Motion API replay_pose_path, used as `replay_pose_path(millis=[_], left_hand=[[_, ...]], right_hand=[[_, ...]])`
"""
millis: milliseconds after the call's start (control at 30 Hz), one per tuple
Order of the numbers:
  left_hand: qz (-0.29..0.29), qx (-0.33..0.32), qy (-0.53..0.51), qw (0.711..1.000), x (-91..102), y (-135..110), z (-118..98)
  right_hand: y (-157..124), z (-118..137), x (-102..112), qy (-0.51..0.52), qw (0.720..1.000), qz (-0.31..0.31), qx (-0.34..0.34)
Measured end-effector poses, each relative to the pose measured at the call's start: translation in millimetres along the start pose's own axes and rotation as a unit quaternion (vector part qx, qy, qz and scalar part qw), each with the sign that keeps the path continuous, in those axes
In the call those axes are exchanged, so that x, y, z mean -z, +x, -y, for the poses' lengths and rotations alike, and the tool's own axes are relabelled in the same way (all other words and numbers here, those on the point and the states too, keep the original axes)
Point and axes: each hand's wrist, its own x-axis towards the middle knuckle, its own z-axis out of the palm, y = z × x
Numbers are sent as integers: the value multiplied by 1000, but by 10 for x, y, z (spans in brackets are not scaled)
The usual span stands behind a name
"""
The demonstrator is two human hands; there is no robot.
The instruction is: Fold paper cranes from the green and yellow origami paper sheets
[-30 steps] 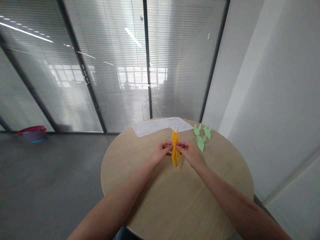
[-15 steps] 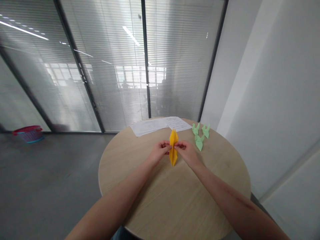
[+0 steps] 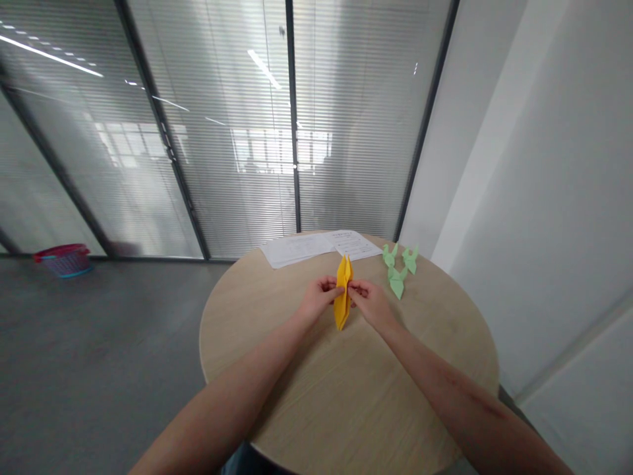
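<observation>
A long, pointed piece of folded yellow paper (image 3: 341,309) is held between my two hands over the round wooden table (image 3: 316,396). My left hand (image 3: 319,297) pinches its left side near the middle, thumb in front. From the other side, my right hand (image 3: 370,300) pinches the right side with thumb and fingers. Two pointed tips stick up at the paper's far end, and its lower end points toward me. Beyond my right hand stand three light green origami birds (image 3: 397,282), grouped close together.
White printed sheets (image 3: 301,251) lie at the table's far edge. Behind the table is a glass partition (image 3: 237,198) with blinds, and a white wall (image 3: 544,231) rises on the right. A red and blue basket (image 3: 64,262) sits on the grey floor at far left.
The yellow paper has turned a little between my hands, showing more of its left face. Both hands still pinch it. The whole view has shifted slightly.
</observation>
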Motion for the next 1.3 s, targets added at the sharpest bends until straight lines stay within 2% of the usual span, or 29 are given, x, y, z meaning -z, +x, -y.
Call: replay_pose_path(millis=[267, 600, 733, 967, 1200, 1300], left_hand=[[-33, -47, 32, 998, -10, 19, -16], [-13, -56, 45, 997, 2, -19, -78], [-10, -62, 55, 997, -2, -22, -87], [13, -27, 46, 998, 7, -26, -73], [-20, -40, 51, 998, 28, 13, -46], [-11, -49, 37, 998, 31, 23, -44]], right_hand=[[11, -52, -35, 22, 1000, 13, -3], [33, 9, -38, 87, 994, -56, 21], [50, -29, -39, 88, 996, -27, 11], [15, 12, -33, 112, 994, -5, -11], [-11, 54, -32, 142, 989, 25, -22], [-17, 60, -19, 148, 988, 41, -26]])
